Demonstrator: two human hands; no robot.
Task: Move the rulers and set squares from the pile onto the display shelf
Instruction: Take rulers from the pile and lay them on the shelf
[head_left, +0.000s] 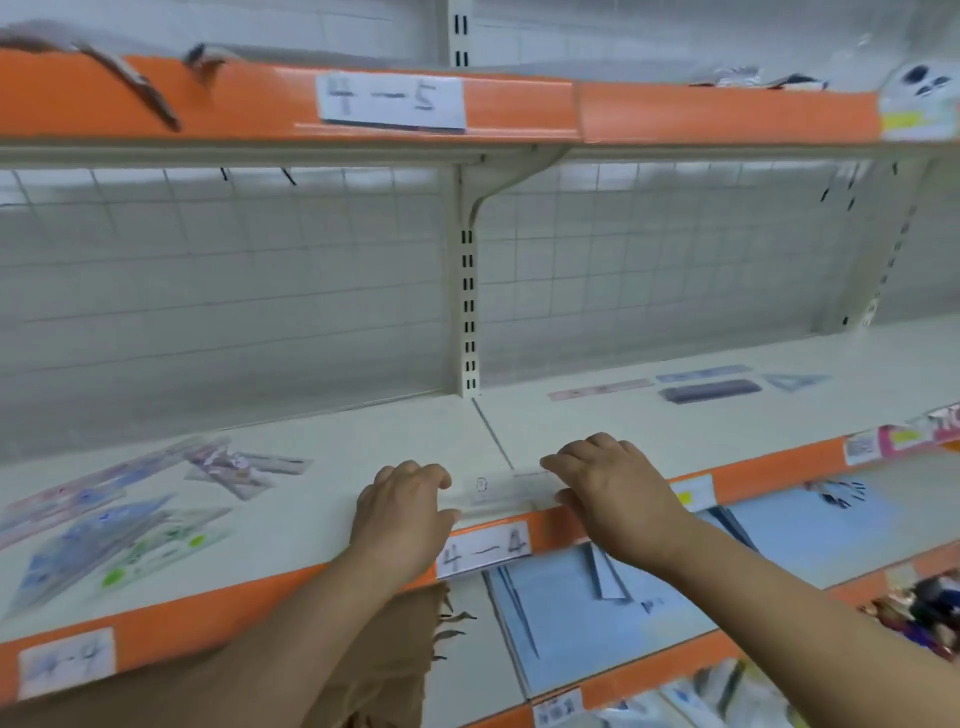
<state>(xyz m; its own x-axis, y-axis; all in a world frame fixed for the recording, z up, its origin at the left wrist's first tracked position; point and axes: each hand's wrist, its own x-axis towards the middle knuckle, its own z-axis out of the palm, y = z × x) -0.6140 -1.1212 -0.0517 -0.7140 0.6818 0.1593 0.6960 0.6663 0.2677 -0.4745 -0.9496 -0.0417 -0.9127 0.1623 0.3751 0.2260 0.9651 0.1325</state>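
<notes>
Both hands' fingers curl onto the ends of a clear ruler – left hand on its left end, right hand on its right; looks like a pinch, though blur makes it hard to confirm. It lies along the display shelf front edge, above the 4-4 label. The pile is well left – placed rulers and a set square back right

Clear ruler flat at display shelf front edge (both ends pinched); pile left, rulers back right.
</notes>
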